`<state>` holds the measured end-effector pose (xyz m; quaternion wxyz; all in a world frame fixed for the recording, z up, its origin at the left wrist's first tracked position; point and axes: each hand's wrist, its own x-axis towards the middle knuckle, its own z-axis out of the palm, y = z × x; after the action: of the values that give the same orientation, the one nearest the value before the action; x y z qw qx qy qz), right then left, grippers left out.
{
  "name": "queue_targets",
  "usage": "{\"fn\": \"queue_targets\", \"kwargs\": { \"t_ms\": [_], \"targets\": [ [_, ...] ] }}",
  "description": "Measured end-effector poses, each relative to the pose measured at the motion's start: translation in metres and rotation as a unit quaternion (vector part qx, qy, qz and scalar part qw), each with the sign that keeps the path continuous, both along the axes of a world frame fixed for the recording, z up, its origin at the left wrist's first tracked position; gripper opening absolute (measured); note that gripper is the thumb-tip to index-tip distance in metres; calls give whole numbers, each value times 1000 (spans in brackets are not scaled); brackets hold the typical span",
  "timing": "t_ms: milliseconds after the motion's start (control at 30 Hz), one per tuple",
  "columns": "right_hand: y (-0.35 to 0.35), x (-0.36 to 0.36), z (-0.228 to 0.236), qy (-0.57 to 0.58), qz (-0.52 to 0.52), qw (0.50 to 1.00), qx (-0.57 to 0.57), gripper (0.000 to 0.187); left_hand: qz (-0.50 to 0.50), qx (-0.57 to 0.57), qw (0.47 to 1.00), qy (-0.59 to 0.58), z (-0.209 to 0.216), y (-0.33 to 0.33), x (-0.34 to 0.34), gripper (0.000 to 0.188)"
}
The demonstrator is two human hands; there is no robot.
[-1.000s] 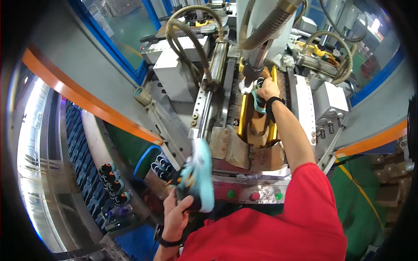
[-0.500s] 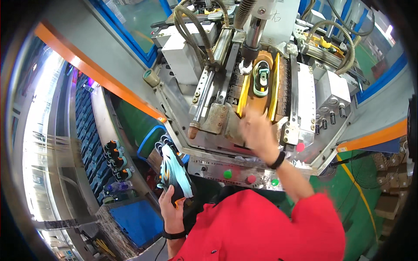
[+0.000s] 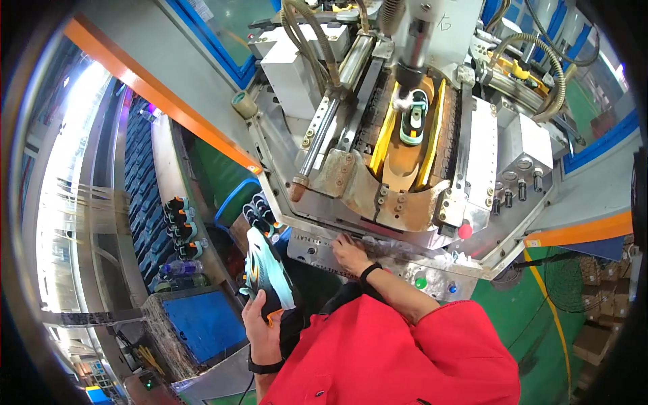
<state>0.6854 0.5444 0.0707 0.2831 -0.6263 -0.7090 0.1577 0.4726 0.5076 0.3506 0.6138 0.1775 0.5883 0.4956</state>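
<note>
My left hand (image 3: pixel 264 329) is closed around the heel end of a light-blue and black shoe (image 3: pixel 271 273) with orange accents, toe pointing away from me. My right hand (image 3: pixel 349 256) rests against the front control panel (image 3: pixel 304 251) of a pressing machine, fingers apart and no object visible in them; what its fingertips touch is hard to make out. In the machine, another black and mint shoe (image 3: pixel 414 120) sits sole down between two yellow side pads (image 3: pixel 432 138). A dark plunger (image 3: pixel 410 71) with a whitish tip hangs over its far end, blurred.
Green and blue buttons (image 3: pixel 420 283) sit on the panel's right part. More shoes (image 3: pixel 260 214) lie beyond my left hand, near a blue hoop-like rim (image 3: pixel 233 199). Further left, several shoes (image 3: pixel 181 229) line a ledge with plastic bottles (image 3: pixel 181 268). Orange-edged machine walls flank both sides.
My right hand has drawn back from the machine's shoe bed, down and left to the control panel. The plunger has shifted toward the shoe. My left hand keeps its shoe, and the view has shifted slightly.
</note>
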Motion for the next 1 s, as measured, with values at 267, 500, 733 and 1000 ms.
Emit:
{"fn": "queue_targets", "kwargs": {
  "t_ms": [267,500,733,1000],
  "targets": [
    [57,139,296,374,-238,854,274,21,4,20,998,-51,-13,7,-8,26],
    [179,260,495,455,-133,737,483,28,-23,21,997,-70,-14,3,8,26],
    [215,309,464,253,-148,867,403,35,17,19,998,-60,-18,-23,8,24],
    [251,365,438,82,-214,936,267,26,-9,151,971,187,-25,-100,-9,24]
  ]
}}
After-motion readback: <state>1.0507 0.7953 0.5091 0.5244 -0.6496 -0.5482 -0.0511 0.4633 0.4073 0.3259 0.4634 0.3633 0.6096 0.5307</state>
